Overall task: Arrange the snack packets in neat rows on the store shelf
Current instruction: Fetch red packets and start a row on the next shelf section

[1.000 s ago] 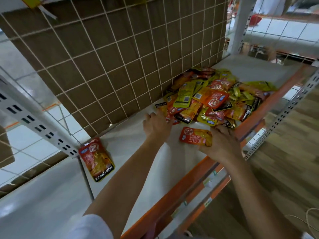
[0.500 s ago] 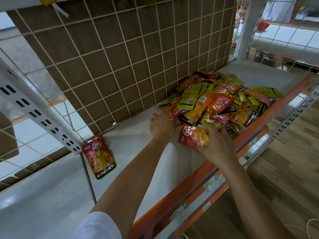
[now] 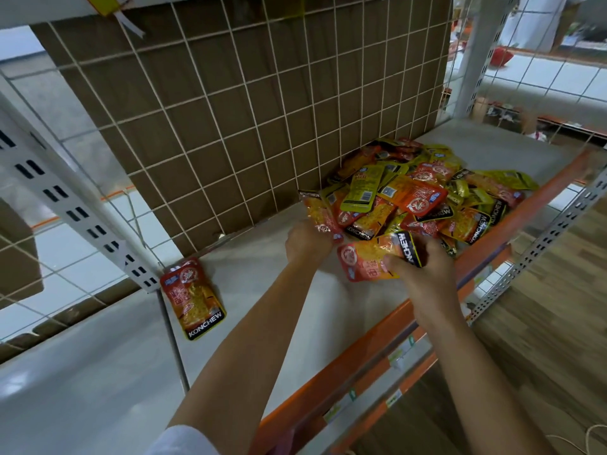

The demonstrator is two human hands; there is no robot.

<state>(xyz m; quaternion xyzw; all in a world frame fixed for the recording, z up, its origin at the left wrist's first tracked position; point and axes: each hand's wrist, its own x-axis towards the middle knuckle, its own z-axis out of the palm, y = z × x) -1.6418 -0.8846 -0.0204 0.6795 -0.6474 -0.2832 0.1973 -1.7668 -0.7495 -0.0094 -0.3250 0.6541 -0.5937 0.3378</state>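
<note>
Fig.: Your R hand (image 3: 423,270) pinches a KONCHEW packet (image 3: 368,259) btwn thumb & fingers, over the shelf (image 3: 328,316), just beside the packet pile (image 3: 427,195). Your L hand (image 3: 307,243) meets a pile-edge packet (image 3: 320,215); fingers hidden, so grip can't be told. A lone packet (image 3: 193,298) lies flat at shelf's left end.

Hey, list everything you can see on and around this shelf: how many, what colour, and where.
Pile of snack packets: many, too jumbled to count; red, orange, yellow; right part of shelf, against the grid.
Lone packet: one, red-orange, flat at the shelf's left end.
Held packet: one, red-orange, just in front of the pile.
Shelf: one, pale grey board, orange front rail.
Wire grid: one, white, behind the shelf, brown cardboard behind it.
Floor: wood-look, lower right.
Left hand: at the pile's near edge, fingers hidden.
Right hand: grips the held packet.
</note>
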